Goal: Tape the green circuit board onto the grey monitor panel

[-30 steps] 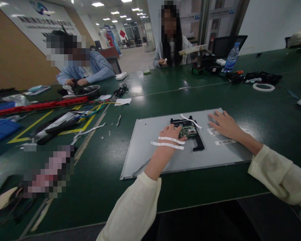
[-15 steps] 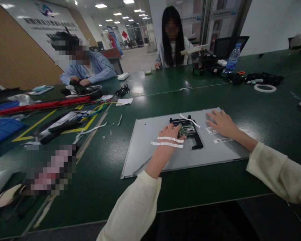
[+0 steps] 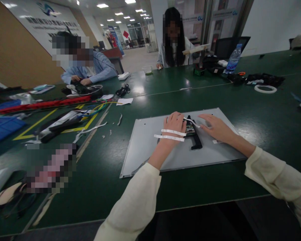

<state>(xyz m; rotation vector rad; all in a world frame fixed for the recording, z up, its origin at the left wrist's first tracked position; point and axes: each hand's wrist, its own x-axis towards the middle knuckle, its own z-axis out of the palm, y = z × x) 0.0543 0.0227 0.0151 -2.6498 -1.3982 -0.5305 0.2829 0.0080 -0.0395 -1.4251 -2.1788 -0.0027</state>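
My left hand (image 3: 175,124) lies over the left part of a black bracket (image 3: 197,142) carrying a green circuit board (image 3: 190,129). Its fingers rest on the bracket's far side, slightly bent, and hide much of it. Two white tape strips (image 3: 169,137) cross the back of that hand near the wrist. Another narrow white strip (image 3: 192,122) runs over the bracket from the left fingertips. My right hand (image 3: 217,129) is at the bracket's right, thumb and fingers apart, with the thumb close to this strip's end; contact cannot be made out. Beneath everything is a flat grey panel (image 3: 145,147).
On the green table (image 3: 215,187) lie scraps of white strip (image 3: 120,119), a tape roll (image 3: 265,89), a water bottle (image 3: 233,59), black cables (image 3: 122,90) and a blue tray (image 3: 5,130). Two people sit across the table, one handling dark parts (image 3: 81,87).
My left hand has moved up and right, covering more of the bracket. My right hand has come left from the panel's far right, its thumb now near the loose white strip.
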